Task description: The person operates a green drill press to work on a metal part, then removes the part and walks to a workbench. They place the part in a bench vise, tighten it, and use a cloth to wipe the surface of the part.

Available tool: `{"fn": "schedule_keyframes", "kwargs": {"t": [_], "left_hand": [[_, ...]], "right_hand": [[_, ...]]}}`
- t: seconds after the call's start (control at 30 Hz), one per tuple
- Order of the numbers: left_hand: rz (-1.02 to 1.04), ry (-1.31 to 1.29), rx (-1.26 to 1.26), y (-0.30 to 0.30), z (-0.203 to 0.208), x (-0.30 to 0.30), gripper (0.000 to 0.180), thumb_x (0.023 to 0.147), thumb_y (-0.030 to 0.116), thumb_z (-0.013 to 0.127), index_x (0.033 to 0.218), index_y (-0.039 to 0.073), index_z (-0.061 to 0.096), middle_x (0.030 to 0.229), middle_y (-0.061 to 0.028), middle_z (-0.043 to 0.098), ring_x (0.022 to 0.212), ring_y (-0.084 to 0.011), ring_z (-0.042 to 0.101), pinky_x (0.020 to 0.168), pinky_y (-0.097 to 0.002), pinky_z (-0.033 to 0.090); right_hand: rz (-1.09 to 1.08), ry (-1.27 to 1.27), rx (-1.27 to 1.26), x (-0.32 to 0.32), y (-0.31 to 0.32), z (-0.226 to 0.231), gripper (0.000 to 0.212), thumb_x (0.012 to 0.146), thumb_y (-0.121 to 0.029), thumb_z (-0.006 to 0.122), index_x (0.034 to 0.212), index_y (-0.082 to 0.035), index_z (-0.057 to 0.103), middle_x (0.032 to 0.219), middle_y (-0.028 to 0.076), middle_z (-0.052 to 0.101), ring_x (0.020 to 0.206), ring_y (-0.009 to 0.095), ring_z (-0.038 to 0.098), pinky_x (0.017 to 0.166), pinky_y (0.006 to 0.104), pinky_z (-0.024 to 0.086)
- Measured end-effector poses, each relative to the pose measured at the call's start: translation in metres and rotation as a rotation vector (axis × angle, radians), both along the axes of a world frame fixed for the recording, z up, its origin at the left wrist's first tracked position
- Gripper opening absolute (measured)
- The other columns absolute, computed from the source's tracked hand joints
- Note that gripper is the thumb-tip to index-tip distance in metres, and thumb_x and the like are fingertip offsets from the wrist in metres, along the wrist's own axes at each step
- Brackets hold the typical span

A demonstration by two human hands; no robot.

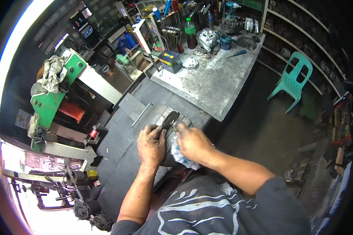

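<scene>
A dark round metal disc stands on edge against a grey metal vise at the near end of the bench. My left hand is closed at the disc's near left edge, thumb and fingers curled against it. Close beside it, my right hand is closed with its fingertips in front of the disc. A small metallic piece shows at those fingertips, too blurred to name. Below the right hand hangs a white and blue rag; whether the hand touches it I cannot tell.
A metal-topped table beyond carries a green-capped bottle, a black box, alternator parts and a screwdriver. A green machine arm rises at left. A green plastic chair stands right.
</scene>
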State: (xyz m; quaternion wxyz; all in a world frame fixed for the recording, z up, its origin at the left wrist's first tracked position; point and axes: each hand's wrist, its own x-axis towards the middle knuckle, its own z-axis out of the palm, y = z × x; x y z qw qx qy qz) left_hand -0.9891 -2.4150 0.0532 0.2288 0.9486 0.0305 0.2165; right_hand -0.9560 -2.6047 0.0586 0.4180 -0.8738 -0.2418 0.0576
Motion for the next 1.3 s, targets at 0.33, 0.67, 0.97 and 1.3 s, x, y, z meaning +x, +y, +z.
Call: {"fn": "schedule_keyframes", "kwargs": {"t": [0.33,0.67,0.97,1.3], "left_hand": [[0.029,-0.026,0.070,-0.002,-0.009,0.000,0.020,0.097,0.023,0.077,0.107,0.006,0.082,0.108,-0.0084,0.072,0.103,-0.0325,0.067,0.092,-0.0440,0.054],[0.060,0.021,0.065,-0.008,-0.003,-0.003,0.018,0.096,0.018,0.077,0.108,0.005,0.082,0.110,-0.0107,0.073,0.108,-0.0335,0.069,0.095,-0.0427,0.055],[0.057,-0.002,0.038,-0.007,-0.002,-0.003,0.017,0.095,0.016,0.077,0.105,0.004,0.081,0.108,-0.0116,0.074,0.107,-0.0337,0.070,0.094,-0.0432,0.055],[0.063,-0.005,0.049,-0.008,0.000,-0.002,0.019,0.096,0.021,0.079,0.108,0.006,0.082,0.108,-0.0099,0.073,0.105,-0.0340,0.069,0.093,-0.0442,0.055]], "right_hand": [[-0.093,0.307,0.449,-0.011,-0.019,-0.047,0.026,0.104,-0.021,0.060,0.102,0.005,0.065,0.076,0.019,0.066,0.072,0.029,0.066,0.070,0.0444,0.053],[-0.058,0.131,0.241,0.016,0.001,-0.019,0.025,0.100,-0.019,0.060,0.102,0.006,0.066,0.084,0.027,0.070,0.083,0.038,0.072,0.077,0.0513,0.055],[-0.069,0.923,0.711,0.025,-0.012,0.010,0.018,0.107,-0.015,0.062,0.102,-0.001,0.071,0.083,0.007,0.071,0.074,0.014,0.066,0.064,0.0346,0.054],[-0.073,1.114,0.572,0.050,-0.037,0.015,0.026,0.105,-0.018,0.062,0.106,0.001,0.080,0.077,0.008,0.072,0.059,0.018,0.066,0.053,0.0327,0.055]]}}
